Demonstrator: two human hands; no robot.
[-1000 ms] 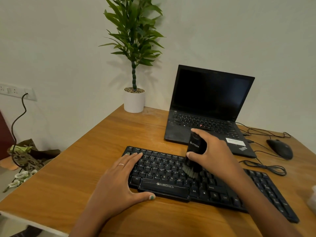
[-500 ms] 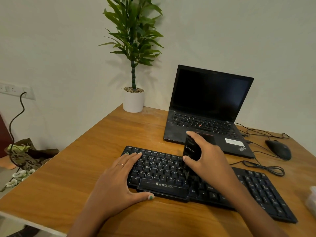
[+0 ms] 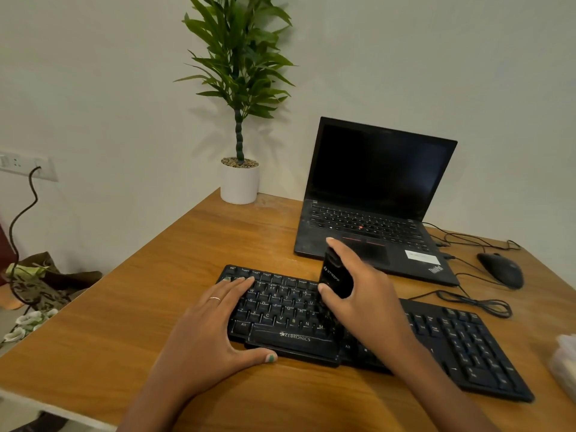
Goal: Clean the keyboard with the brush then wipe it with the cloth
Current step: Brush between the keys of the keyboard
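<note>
A black Zebronics keyboard (image 3: pixel 461 341) lies across the wooden desk in front of me. My left hand (image 3: pixel 212 325) rests flat on its left end, fingers straight over the keys and thumb along the front edge. My right hand (image 3: pixel 361 300) grips a black brush (image 3: pixel 335 277) by its body, held upright over the middle keys; the bristles are hidden behind my hand. No cloth can be made out with certainty.
An open black laptop (image 3: pixel 371 194) stands behind the keyboard. A black mouse (image 3: pixel 501 269) with a coiled cable sits at the right. A potted plant (image 3: pixel 240 182) stands at the back. A pale blurred object (image 3: pixel 565 360) lies at the right edge.
My right hand has slid the brush a little to the left and toward me across the middle keys. My left hand has stayed on the keyboard's left end.
</note>
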